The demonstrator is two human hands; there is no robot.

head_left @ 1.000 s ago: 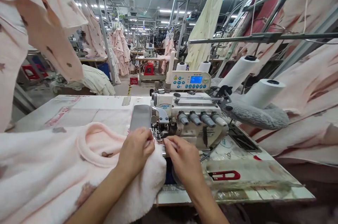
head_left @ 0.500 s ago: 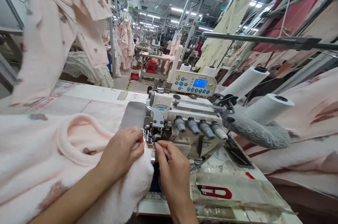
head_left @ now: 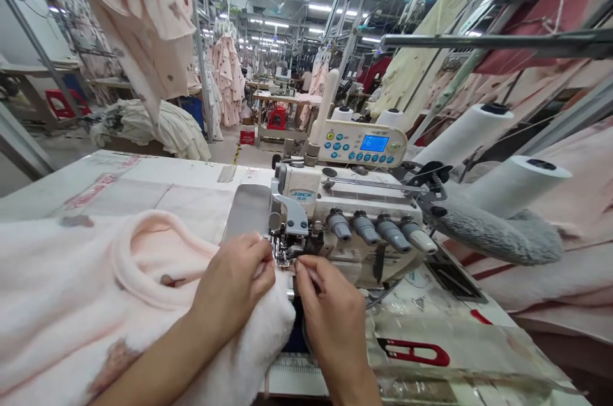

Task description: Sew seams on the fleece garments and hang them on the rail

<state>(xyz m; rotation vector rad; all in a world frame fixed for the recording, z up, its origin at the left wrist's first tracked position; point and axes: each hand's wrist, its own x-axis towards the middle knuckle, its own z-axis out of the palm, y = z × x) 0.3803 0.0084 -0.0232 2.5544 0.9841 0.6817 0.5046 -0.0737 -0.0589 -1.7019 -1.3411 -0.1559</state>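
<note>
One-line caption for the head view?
Both hands, left and right, hold pink fleece fabric at the overlock machine's presser foot.

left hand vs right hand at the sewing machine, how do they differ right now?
The left hand lies knuckles-up on the fluffy pink garment, pressing it flat; the right hand sits off the bulk of the cloth, over the table edge. The left hand's fingers are curled together; the right hand pinches the cloth edge with fingertips pointed at the presser foot. Both meet just before the sewing machine needle area.
</note>
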